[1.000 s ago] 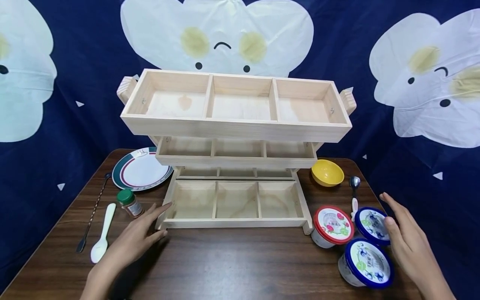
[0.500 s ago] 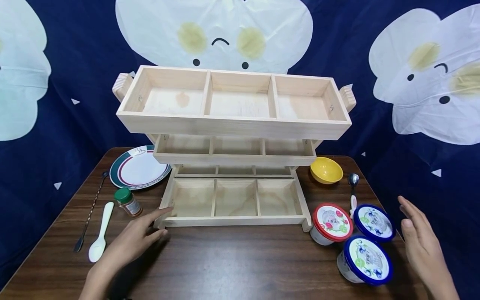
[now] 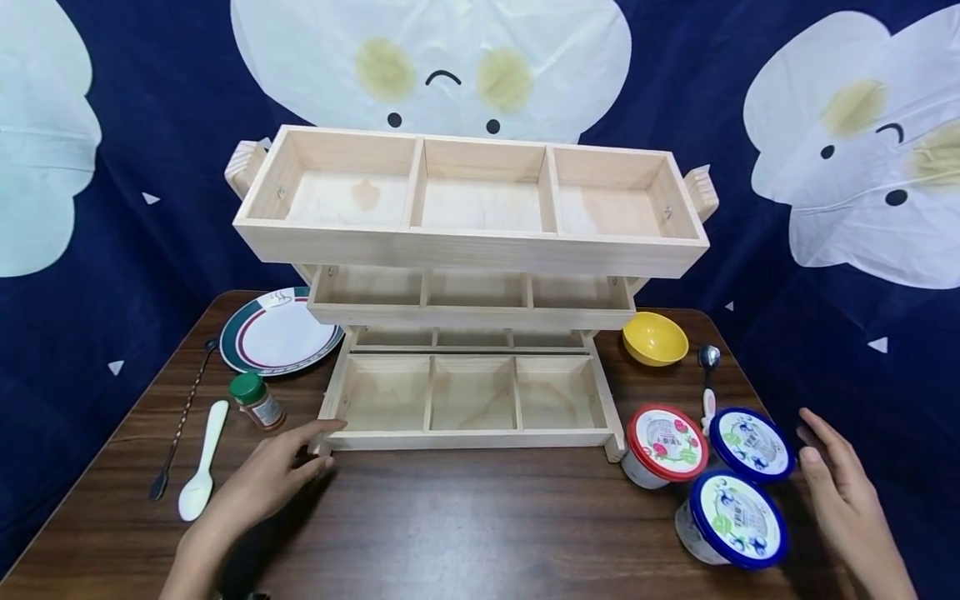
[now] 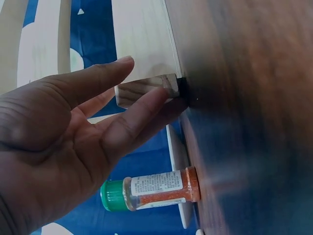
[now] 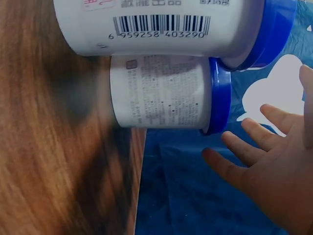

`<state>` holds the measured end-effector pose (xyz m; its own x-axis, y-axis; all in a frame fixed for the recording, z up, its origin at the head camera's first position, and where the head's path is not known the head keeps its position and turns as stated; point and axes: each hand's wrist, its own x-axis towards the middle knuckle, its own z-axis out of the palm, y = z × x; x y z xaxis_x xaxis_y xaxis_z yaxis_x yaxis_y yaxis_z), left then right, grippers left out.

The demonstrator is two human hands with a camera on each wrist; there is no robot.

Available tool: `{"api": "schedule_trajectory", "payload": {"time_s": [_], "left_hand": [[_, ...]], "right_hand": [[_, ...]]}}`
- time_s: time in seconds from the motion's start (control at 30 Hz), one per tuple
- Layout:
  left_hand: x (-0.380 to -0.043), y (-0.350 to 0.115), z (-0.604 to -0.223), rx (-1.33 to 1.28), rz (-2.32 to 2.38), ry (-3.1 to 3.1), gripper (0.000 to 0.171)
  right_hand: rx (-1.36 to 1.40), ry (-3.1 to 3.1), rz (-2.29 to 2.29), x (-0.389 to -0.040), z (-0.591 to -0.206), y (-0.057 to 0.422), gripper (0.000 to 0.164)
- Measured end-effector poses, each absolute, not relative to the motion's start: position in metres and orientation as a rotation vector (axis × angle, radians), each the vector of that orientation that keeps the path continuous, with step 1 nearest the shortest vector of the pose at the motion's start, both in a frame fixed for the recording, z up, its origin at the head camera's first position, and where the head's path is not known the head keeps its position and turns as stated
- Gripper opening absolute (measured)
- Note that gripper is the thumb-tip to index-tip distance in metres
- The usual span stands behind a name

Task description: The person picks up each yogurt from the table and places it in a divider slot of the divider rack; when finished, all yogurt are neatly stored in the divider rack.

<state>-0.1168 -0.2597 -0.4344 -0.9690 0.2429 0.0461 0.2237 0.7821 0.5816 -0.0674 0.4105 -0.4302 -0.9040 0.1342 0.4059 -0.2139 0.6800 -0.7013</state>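
A tiered wooden organizer (image 3: 468,247) with divided trays stands at the middle of the table. My left hand (image 3: 273,475) is at the front left foot of its base, with fingertips touching or very near the wood. In the left wrist view the left hand (image 4: 63,132) has its thumb apart from extended fingers beside the wooden foot (image 4: 142,90). My right hand (image 3: 851,500), fingers loosely extended and holding nothing, hovers right of a blue-lidded tub (image 3: 752,444). A second blue-lidded tub (image 3: 738,518) and a red-lidded tub (image 3: 667,443) stand close by.
Left of the organizer are a plate (image 3: 281,332), a green-capped spice jar (image 3: 257,401), a white spoon (image 3: 202,462) and a twisted stirrer (image 3: 183,417). At right lie a yellow bowl (image 3: 655,338) and a small spoon (image 3: 708,387). A blue cloud-patterned cloth (image 3: 675,75) hangs behind.
My right hand has moved right, away from the blue-lidded tubs. The left index finger has lowered slightly at the organizer's left edge. The head view has shifted a little.
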Motion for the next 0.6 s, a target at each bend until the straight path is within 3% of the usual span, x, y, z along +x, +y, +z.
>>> {"api": "schedule_trajectory", "payload": {"time_s": [0.3,0.6], "left_hand": [[-0.118,-0.261,-0.434,0.334,0.970,2.931,0.040],[-0.118,-0.263,-0.435,0.349,0.996,2.942,0.036]], "right_hand": [[-0.028,-2.502,1.170,-0.064,-0.439,0.412,0.059],[0.065,-2.431,1.347,-0.065,-0.449,0.417,0.059]]}}
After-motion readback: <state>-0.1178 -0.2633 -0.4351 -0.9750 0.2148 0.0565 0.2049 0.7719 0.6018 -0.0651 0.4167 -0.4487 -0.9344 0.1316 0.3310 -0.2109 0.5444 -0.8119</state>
